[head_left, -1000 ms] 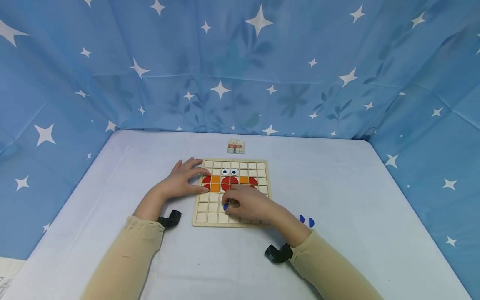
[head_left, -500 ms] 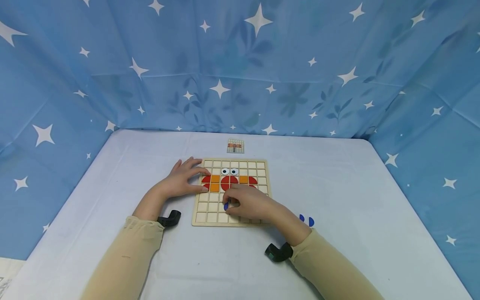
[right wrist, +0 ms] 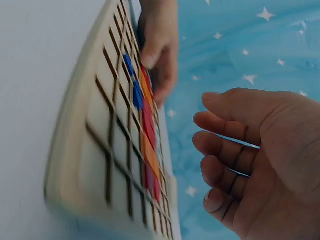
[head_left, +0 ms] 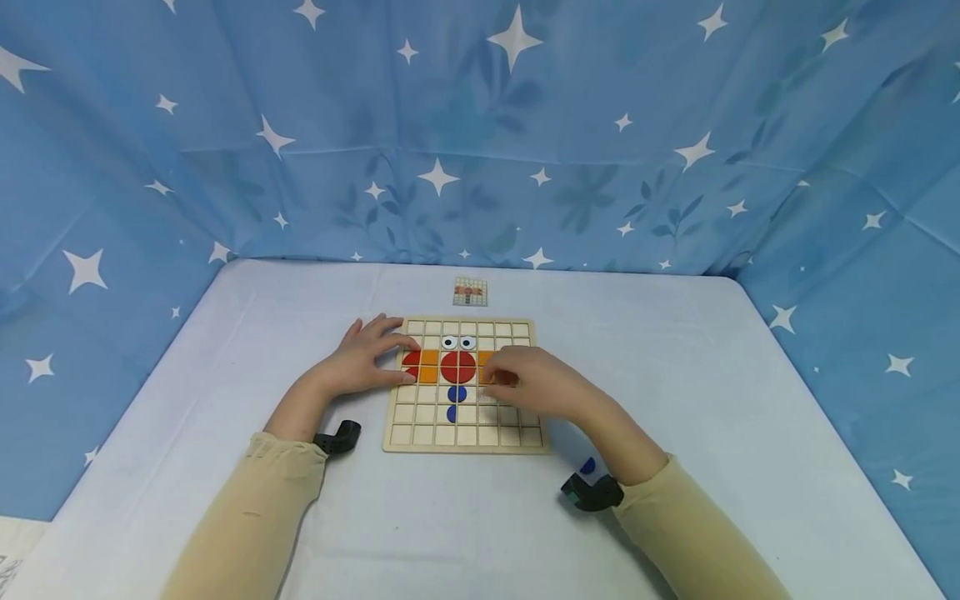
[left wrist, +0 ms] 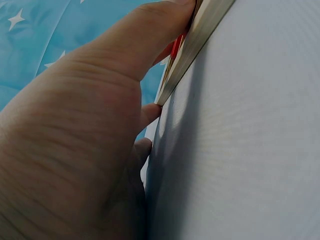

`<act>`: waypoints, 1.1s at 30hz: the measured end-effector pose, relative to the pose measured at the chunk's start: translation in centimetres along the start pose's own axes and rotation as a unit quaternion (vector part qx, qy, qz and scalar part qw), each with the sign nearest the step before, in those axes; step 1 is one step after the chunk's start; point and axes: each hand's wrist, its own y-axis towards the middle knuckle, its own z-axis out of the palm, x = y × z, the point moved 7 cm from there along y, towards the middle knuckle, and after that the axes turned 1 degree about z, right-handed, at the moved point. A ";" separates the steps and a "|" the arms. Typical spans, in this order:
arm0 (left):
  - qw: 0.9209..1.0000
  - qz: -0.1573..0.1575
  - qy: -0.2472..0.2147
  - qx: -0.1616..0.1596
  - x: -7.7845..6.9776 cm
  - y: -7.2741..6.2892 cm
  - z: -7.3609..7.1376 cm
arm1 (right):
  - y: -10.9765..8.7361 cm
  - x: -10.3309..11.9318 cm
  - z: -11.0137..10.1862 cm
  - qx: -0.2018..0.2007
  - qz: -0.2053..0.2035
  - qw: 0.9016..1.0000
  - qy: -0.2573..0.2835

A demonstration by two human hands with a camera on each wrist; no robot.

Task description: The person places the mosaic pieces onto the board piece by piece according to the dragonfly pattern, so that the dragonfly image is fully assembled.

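A wooden grid board (head_left: 423,436) lies on the table. My left hand (head_left: 365,357) rests at its left edge, fingers spread, with thumb and index fingertips by the red pieces (head_left: 412,359). In the left wrist view the thumb (left wrist: 145,30) reaches over the board's rim. My right hand (head_left: 536,379) hovers over the board's right side, fingers loosely bent; the right wrist view shows nothing between them. A red circle (head_left: 458,367) sits mid-board under two eye pieces (head_left: 458,342). Below it are a blue circle (head_left: 457,394) and a blue half piece (head_left: 452,413). Orange squares (head_left: 428,367) flank the red circle.
A small picture card (head_left: 470,292) lies behind the board. One loose blue piece (head_left: 588,466) shows on the table beside the right wrist's black camera (head_left: 592,493). A blue star-patterned curtain (head_left: 480,167) stands around the table's back and sides.
My right hand has lifted off the blue half piece, leaving it in the grid, and moved right and away from me. The forearm now covers the two loose blue pieces seen before. The left hand stays put.
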 end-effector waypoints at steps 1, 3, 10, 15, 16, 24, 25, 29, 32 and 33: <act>1.000 -0.001 -0.001 0.000 0.0 0.0 0.0 | -0.5 -0.4 -0.4 -0.002 0.006 1.000 0.000; 1.000 -0.002 -0.002 0.000 -0.1 0.0 0.0 | -1.5 -1.3 -1.1 -0.009 0.016 1.000 -0.002; 1.000 -0.004 -0.002 0.001 -0.1 0.0 -0.1 | -5.6 -4.6 -2.0 -0.022 0.031 0.999 -0.004; 1.000 -0.005 -0.001 0.001 0.0 0.1 0.0 | -8.2 -6.7 -1.3 -0.006 0.040 0.999 0.016; 1.000 -0.006 -0.002 0.001 0.0 0.1 0.0 | -8.7 -7.0 -1.1 -0.002 0.036 0.999 0.019; 1.000 -0.006 0.000 0.002 0.0 0.1 0.1 | -11.0 -8.3 0.3 0.037 -0.017 0.999 -0.006; 1.000 -0.005 0.000 0.002 0.0 0.1 0.1 | -11.2 -8.4 0.3 0.041 -0.025 0.999 -0.012; 1.000 -0.005 -0.002 0.002 0.0 0.0 0.0 | -11.5 -8.5 0.6 0.050 -0.057 0.997 -0.025; 1.000 -0.004 -0.003 0.001 0.0 0.0 0.0 | -11.6 -8.7 0.6 0.049 -0.068 0.996 -0.030; 1.000 -0.003 -0.003 0.000 0.0 0.0 0.0 | -11.6 -8.9 0.6 0.047 -0.067 0.996 -0.029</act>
